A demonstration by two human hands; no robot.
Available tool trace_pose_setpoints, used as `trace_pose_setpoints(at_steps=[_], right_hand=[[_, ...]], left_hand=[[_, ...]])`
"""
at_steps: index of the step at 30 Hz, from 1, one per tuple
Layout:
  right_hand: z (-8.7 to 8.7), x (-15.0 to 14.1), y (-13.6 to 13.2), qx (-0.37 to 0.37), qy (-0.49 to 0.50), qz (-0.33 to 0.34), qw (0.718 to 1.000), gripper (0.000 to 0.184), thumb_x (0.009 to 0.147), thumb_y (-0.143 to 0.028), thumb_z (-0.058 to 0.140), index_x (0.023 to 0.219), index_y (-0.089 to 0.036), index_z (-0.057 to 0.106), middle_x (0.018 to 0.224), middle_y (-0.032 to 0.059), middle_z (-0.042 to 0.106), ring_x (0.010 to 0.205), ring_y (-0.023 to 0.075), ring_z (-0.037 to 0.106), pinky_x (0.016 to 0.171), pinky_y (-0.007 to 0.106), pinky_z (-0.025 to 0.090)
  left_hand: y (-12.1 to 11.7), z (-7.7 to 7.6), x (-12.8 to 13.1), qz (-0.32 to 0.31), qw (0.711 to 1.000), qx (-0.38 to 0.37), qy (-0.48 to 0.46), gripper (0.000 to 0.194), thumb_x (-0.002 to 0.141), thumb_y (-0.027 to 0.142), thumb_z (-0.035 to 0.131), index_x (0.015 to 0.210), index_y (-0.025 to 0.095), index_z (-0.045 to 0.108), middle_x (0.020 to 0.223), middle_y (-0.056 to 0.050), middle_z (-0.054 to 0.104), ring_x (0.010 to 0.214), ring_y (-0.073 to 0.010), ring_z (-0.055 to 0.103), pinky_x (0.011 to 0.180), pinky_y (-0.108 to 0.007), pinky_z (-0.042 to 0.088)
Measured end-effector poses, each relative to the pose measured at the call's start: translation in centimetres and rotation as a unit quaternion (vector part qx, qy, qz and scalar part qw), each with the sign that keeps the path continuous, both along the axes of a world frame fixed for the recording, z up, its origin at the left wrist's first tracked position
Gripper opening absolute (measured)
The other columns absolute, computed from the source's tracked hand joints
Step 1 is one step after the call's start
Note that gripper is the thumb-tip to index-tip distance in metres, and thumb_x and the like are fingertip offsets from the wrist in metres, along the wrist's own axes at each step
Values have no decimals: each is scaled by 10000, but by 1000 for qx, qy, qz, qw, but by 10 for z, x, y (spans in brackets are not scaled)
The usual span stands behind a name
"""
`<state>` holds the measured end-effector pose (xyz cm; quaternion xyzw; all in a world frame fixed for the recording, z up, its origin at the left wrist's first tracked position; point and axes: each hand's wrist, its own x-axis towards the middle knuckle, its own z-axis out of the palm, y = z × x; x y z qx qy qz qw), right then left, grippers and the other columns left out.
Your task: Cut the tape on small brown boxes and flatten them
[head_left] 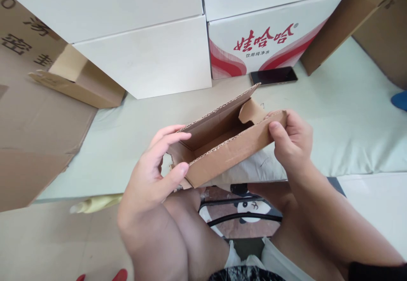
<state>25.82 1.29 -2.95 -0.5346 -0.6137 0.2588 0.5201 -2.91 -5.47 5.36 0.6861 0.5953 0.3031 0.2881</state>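
Observation:
A small brown cardboard box (229, 153) is held tilted above the near edge of the cloth-covered surface, its long side open toward me. Inside it looks hollow, with a flap (251, 112) bent inward at the right end. My left hand (155, 166) grips the left end, thumb on the near wall and fingers over the far edge. At the right end, my right hand (291, 139) pinches the near wall's corner between thumb and curled fingers. Part of the left end is hidden behind my left hand.
White cartons (143, 66) stand stacked at the back, one a printed carton (270, 39) with red lettering. A phone (274, 76) lies before it. Brown cardboard boxes (41, 115) stand at the left, with another brown box (346, 22) at the right. Pale green cloth (343, 132) covers the surface.

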Motion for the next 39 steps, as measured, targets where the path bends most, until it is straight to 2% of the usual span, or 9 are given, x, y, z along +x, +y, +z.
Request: trace_pose_setpoints(at_steps=[3,9,13,16,18,21,28,33,39], right_hand=[[0,1,1,8,-9,9,1000,255,922,-535,616,888,-283,636,780,33,625,731,237,579,643,387,463],[0,-3,3,29,-5,5,1000,260,898,-387,674,1140,-294,655,1049,58,734,866,235,670,761,398,544],[2,-4,6,58,-10,36,998,128,880,-296,688,1006,-283,707,1222,84,732,1153,284,690,969,463,558],[3,-4,7,44,9,70,997,55,903,-275,664,896,-267,718,1242,82,753,1217,289,694,1084,510,523],[3,-4,7,28,25,80,996,65,910,-282,660,890,-265,719,1210,80,773,1192,287,711,1090,518,526],[3,-4,6,21,32,79,996,63,908,-283,666,890,-266,724,1185,77,785,1180,288,718,1084,515,530],[0,-3,7,29,37,89,995,65,923,-264,670,906,-264,733,1192,70,785,1164,277,725,1072,492,537],[-1,-2,8,34,36,86,995,68,918,-248,668,905,-271,730,1185,61,788,1156,268,729,1058,477,548],[-2,-3,7,31,40,85,995,68,923,-250,667,903,-279,726,1180,54,790,1153,274,730,1052,490,549]], left_hand=[[-1,-1,-1,3,1000,0,9,458,920,521,614,1271,239,699,1468,-124,623,1390,-374,565,1082,-499,550],[-1,-3,-1,1,1000,-2,-2,495,919,574,619,1284,249,700,1488,-120,611,1373,-367,579,1099,-510,542],[0,-9,-4,8,998,3,-63,537,910,622,636,1283,242,706,1467,-116,638,1437,-362,526,1187,-512,482],[1,-16,-9,-3,990,-1,-138,485,954,551,537,1291,246,708,1461,-102,655,1458,-350,514,1235,-525,436],[1,-19,-11,-13,986,-1,-164,427,944,443,527,1285,258,705,1463,-84,655,1439,-340,537,1214,-527,460],[1,-20,-9,-6,991,7,-134,389,935,344,573,1300,253,671,1449,-82,654,1390,-320,576,1133,-496,529],[3,-20,-4,-38,991,28,-127,376,1013,327,568,1385,276,570,1346,-63,688,1203,-252,669,959,-395,600],[6,-27,-6,-67,981,62,-171,367,1017,273,597,1383,297,597,1293,-24,708,1125,-198,690,916,-331,599],[7,-28,-6,-67,980,82,-166,368,1020,249,613,1380,325,626,1303,1,711,1128,-174,687,925,-297,584]])
